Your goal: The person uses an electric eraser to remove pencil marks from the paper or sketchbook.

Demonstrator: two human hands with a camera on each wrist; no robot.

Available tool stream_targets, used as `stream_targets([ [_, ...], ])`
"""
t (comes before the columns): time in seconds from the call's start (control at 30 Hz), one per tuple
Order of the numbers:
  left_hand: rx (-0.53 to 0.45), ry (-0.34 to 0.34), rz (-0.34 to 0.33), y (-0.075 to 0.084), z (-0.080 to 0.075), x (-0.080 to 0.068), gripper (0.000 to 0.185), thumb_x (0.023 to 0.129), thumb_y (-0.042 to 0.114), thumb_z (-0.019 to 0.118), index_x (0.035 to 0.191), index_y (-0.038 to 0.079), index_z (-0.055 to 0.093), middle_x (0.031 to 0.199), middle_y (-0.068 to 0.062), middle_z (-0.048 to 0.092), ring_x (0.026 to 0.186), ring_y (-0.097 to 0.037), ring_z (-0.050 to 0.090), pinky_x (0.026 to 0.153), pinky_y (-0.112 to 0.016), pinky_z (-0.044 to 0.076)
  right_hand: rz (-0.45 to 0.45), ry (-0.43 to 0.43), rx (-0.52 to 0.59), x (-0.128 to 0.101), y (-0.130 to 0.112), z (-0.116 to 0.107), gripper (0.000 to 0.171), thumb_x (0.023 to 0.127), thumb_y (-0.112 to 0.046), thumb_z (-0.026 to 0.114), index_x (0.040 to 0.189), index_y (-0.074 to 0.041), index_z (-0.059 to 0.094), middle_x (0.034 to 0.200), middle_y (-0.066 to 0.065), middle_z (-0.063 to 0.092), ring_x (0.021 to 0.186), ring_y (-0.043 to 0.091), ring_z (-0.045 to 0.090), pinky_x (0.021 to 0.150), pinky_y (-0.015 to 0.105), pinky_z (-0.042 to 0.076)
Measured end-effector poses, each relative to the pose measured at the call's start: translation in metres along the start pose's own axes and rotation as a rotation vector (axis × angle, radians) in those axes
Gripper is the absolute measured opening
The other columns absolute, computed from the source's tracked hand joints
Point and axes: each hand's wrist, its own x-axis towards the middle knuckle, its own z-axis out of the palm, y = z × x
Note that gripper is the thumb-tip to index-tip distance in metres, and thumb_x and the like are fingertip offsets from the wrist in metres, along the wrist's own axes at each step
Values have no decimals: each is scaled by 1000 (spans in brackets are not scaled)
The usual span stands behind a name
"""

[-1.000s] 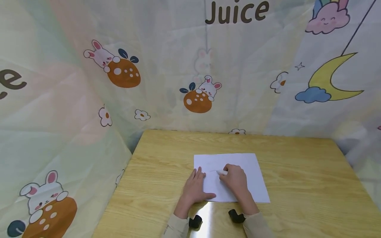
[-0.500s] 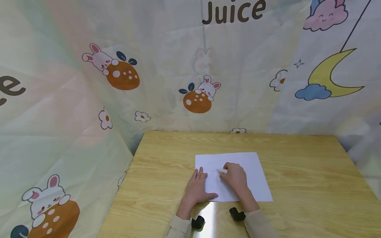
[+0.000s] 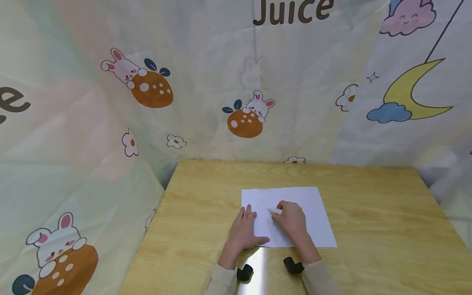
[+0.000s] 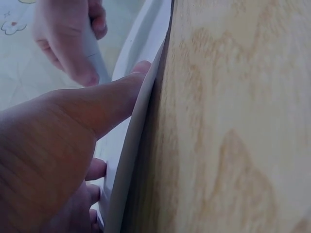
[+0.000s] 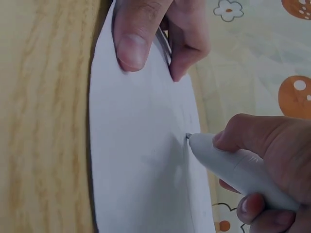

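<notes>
A white sheet of paper (image 3: 291, 217) lies flat on the table (image 3: 368, 229). It looks thin, light and slippery, so the left hand (image 3: 243, 233) presses it flat near its left edge. The right hand (image 3: 291, 221) pinches a white pen (image 5: 233, 165), tip touching the paper.

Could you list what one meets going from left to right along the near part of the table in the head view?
Bare wooden table → left hand, resting flat on the paper's left edge → white pen → right hand gripping the pen → uncovered part of the white paper.
</notes>
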Motion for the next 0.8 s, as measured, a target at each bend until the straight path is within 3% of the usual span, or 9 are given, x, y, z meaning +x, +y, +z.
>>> stream_targets([
  [0.23, 1, -29, 5, 1, 0, 1, 98, 71, 71, 70, 140, 4, 48, 155, -20, 27, 143, -35, 21, 114, -40, 24, 27, -21, -2, 0, 1, 0, 15, 69, -16, 76, 77, -6, 70, 67, 3, 64, 54, 17, 53, 49, 35, 47],
  [0.4, 31, -7, 1, 0, -2, 3, 98, 71, 71, 70, 140, 5, 48, 155, -19, 27, 144, -33, 21, 115, -39, 22, -20, 12, 13, 2, 0, 1, 16, 70, -17, 75, 78, -5, 70, 69, 4, 65, 56, 18, 56, 50, 37, 49],
  [0.57, 18, -41, 8, 1, -2, 1, 99, 72, 71, 69, 141, 4, 47, 155, -20, 26, 144, -34, 20, 115, -40, 23, 20, -17, 11, -1, 2, 1, 16, 70, -17, 77, 78, -5, 71, 69, 4, 66, 55, 18, 56, 50, 36, 48],
  [0.8, 8, -18, 1, 2, -5, 3, 97, 71, 69, 71, 139, 4, 49, 155, -20, 28, 143, -34, 21, 114, -40, 23, -6, -2, 17, 1, 0, 2, 17, 70, -17, 76, 80, -4, 71, 71, 5, 66, 57, 19, 57, 52, 37, 50],
])
